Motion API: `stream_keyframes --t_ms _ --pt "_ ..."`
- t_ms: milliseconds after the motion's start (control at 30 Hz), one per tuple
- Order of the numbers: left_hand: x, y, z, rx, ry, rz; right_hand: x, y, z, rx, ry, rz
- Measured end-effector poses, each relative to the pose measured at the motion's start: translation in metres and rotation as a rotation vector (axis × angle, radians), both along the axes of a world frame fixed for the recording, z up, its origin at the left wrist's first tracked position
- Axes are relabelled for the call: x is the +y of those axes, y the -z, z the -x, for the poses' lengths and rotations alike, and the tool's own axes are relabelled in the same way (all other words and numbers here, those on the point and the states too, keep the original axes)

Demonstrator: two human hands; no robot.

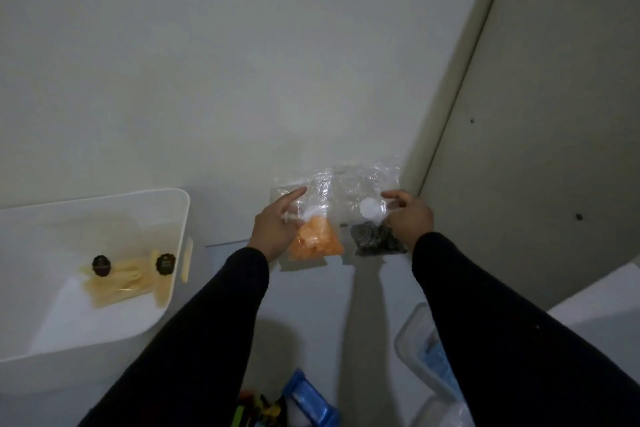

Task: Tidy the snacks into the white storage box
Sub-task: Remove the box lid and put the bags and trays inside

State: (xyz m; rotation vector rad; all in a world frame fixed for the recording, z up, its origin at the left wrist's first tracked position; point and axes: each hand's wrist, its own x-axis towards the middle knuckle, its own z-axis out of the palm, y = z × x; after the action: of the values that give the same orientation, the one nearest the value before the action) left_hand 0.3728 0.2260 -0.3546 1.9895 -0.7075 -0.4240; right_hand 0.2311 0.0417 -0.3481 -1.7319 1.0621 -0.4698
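Left hand pinching orange snack bag, right hand pinching dark snack bag; white box lies left, nearer left hand.

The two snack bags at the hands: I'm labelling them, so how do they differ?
The left bag holds orange snacks; the right bag holds dark round ones. The left hand touches the orange bag, the right hand the dark one. Both are clear plastic, side by side.

Both arms wear long, plain black sleeves reaching the wrists; the left hand and right hand are bare
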Motion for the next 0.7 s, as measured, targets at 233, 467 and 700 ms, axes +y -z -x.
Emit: stream_keyframes --t_ms 233,467,700 --pt "0.094 -0.082 -0.021 -0.043 0.098 0.16 0.097 -0.086 -0.021 -0.172 -0.023 0.002" --pt "0.231 -0.131 -0.063 -0.095 0.044 0.217 0.234 -0.136 -0.085 -0.314 -0.197 -0.099" --pt "0.331 -0.097 -0.1 -0.005 -0.1 0.19 0.333 -0.096 -0.143 -0.241 -0.271 -0.167"
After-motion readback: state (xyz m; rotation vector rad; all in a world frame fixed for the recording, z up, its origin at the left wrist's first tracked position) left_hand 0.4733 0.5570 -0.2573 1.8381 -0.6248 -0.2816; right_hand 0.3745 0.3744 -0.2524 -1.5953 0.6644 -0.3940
